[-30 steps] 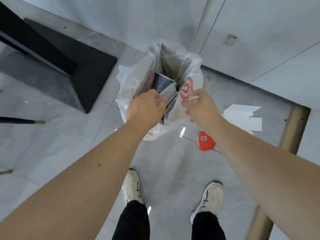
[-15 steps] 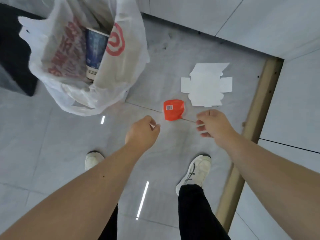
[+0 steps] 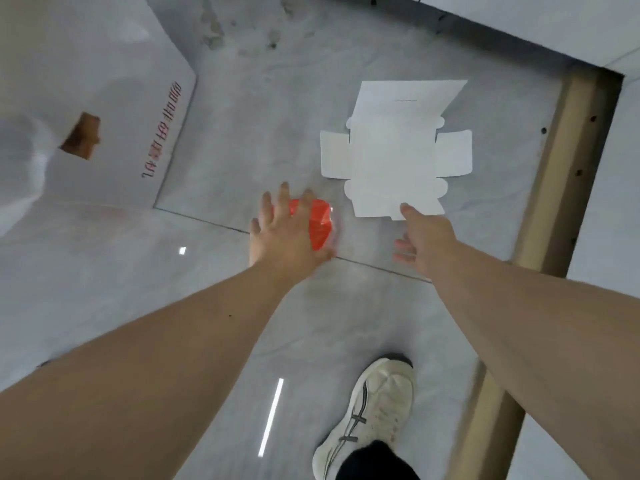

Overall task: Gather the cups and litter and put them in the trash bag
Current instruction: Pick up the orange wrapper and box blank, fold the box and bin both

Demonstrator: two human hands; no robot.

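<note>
A crumpled orange wrapper (image 3: pixel 320 225) lies on the grey floor. My left hand (image 3: pixel 287 233) is spread flat over its left part, fingers apart, touching it. A flattened white cardboard box (image 3: pixel 394 150) lies just beyond and to the right. My right hand (image 3: pixel 420 237) is open, its forefinger touching the box's near edge. The white trash bag (image 3: pixel 86 105) with red print fills the upper left, very close to the camera; its contents are hidden.
A tan threshold strip (image 3: pixel 561 168) runs along the right, with pale wall panels beyond. My white shoe (image 3: pixel 374 414) stands on the tiles at the bottom. Grey floor tiles lie all around the litter.
I have bent lower toward the floor. Both hands went from loosely closed above the litter down to it with fingers spread. The bag has slid to the upper left of the view.
</note>
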